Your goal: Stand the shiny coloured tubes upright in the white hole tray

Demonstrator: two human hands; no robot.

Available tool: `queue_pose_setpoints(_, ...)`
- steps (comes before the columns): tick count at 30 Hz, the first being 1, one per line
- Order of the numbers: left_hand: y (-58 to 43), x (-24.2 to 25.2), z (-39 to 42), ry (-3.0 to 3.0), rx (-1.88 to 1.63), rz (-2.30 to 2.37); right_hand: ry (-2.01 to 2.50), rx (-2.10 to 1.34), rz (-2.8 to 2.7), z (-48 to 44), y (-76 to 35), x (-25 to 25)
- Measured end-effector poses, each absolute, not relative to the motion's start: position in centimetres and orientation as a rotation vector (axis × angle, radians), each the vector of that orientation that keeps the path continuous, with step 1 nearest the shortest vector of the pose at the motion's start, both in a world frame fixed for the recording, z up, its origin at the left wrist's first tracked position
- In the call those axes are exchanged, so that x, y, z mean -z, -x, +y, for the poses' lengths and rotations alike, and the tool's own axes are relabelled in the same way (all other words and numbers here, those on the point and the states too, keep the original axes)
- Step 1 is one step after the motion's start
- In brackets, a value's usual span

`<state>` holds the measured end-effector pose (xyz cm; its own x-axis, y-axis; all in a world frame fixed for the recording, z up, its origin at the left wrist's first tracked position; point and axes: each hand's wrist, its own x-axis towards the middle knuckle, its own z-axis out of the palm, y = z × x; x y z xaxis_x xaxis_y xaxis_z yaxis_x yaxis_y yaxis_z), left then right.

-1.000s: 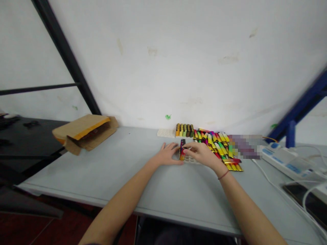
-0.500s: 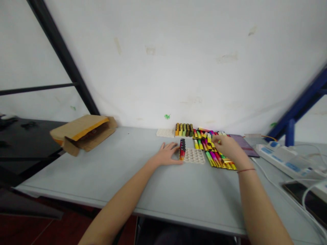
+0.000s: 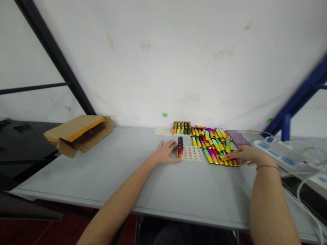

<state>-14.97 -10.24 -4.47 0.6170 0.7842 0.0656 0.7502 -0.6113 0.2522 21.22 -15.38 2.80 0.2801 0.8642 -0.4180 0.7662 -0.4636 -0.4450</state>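
Observation:
A white tray with round holes [image 3: 193, 153] lies on the table, a row of red lighters with black tops [image 3: 180, 148] standing along its left side. My left hand [image 3: 165, 152] is at that side, fingers spread, the thumb by the near left corner and fingertips close to the row. To the right, several colourful lighters with gold ends [image 3: 213, 144] lie in rows and a loose heap. My right hand [image 3: 246, 154] reaches over the near right part of them, thumb and fingers closed on a reddish-orange lighter [image 3: 226, 157] lying across the others.
Behind stand a filled block of yellow, green and dark lighters [image 3: 182, 128] and another white tray [image 3: 163, 131]. An open cardboard box [image 3: 79, 132] lies at left. At right are a purple flat item [image 3: 240, 139], a power strip [image 3: 278, 156], white cables and a dark phone-like device [image 3: 304, 192].
My right hand has moved right and nearer to me, from the middle of the heap to the reddish-orange lighter. My left hand stays beside the tray. The view has shifted slightly.

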Motion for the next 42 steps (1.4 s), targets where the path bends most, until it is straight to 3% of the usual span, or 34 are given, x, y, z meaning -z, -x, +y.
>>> queue_pose_setpoints(4,15.0,4.5,-10.3,-2.632,-0.245,1.283,2.191,-0.926,-1.536,-15.0,-22.4,-2.3)
queue_pose_setpoints(10,15.0,4.5,-10.2,-2.622,-0.252,1.284,1.508,-1.098,-1.585,-14.4,-21.8,-1.7)
queue_pose_setpoints(21,15.0,4.5,-10.2,-2.622,-0.238,1.285,0.956,-1.382,-1.241,-12.8,-13.9,-1.3)
queue_pose_setpoints(31,14.9,4.4,-10.2,-2.618,-0.246,1.278,1.058,-1.354,-1.334,-11.6,-11.7,0.6)
queue_pose_setpoints(38,14.9,4.5,-10.2,-2.623,-0.26,1.282,1.137,-1.373,-1.113,-12.0,-9.3,0.2)
queue_pose_setpoints(42,14.9,4.7,-10.1,-2.628,-0.251,1.282,1.303,-1.22,-0.953,-11.2,-9.0,1.0)
